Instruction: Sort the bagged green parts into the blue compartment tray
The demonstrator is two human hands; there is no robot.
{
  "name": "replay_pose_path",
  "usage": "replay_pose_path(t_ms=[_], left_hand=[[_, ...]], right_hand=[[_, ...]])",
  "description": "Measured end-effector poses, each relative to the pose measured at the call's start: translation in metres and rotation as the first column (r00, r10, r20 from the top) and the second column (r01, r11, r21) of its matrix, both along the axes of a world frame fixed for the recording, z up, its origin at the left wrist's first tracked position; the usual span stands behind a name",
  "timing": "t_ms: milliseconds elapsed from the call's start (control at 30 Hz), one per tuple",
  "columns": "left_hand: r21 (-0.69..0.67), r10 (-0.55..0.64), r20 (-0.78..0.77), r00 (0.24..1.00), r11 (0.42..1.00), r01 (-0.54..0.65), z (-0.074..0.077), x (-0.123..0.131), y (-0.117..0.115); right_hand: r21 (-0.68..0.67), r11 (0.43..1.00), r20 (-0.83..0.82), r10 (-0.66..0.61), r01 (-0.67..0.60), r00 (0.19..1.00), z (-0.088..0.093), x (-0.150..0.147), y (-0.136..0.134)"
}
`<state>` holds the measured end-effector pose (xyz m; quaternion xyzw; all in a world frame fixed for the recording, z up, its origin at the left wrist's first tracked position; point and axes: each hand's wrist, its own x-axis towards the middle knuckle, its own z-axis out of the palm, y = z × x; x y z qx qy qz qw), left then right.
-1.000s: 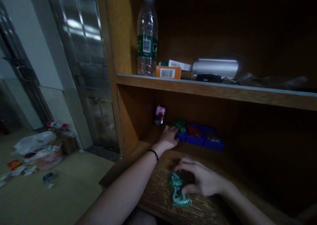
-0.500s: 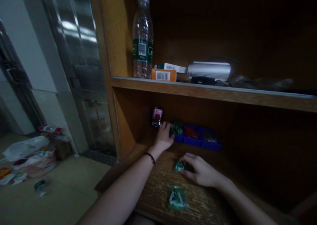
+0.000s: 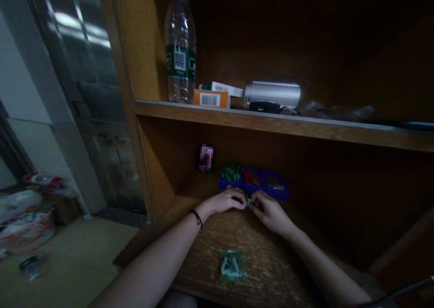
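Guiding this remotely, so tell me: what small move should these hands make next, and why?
Probably lower the small green piece between the left hand and right hand into the blue tray's left compartment. The piece is right in front of the tray, and that compartment already holds green items.

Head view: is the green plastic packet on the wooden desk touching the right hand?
Apart. The head view shows the green plastic packet lying on the wooden desk, with bare wood between it and the right hand.
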<state>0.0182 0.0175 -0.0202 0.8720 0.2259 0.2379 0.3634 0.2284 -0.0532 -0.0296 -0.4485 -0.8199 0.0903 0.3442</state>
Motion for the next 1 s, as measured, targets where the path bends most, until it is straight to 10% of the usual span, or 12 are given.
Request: replay_pose_path(t_ms=[233,467,733,1000], left_hand=[[-0.048,0.202,0.249,0.947,0.979,-0.196,0.001,-0.002,0.003],[-0.021,0.622,0.511,0.594,0.7,-0.714,-0.006,-0.021,0.033],[0.035,0.618,0.195,0.762,0.772,-0.635,-0.01,-0.017,0.03],[0.297,0.676,-0.014,0.737,0.706,-0.643,-0.018,-0.011,0.036]], right_hand=[[0.063,0.998,-0.027,-0.016,0.018,1.0,-0.004,0.007,0.005],[0.019,1.0,0.028,-0.011,0.011,1.0,-0.006,0.013,0.005],[-0.036,0.999,0.064,0.029,-0.026,0.998,-0.005,0.011,0.004],[-0.058,0.997,0.071,0.053,-0.049,0.996,-0.004,0.011,0.003]])
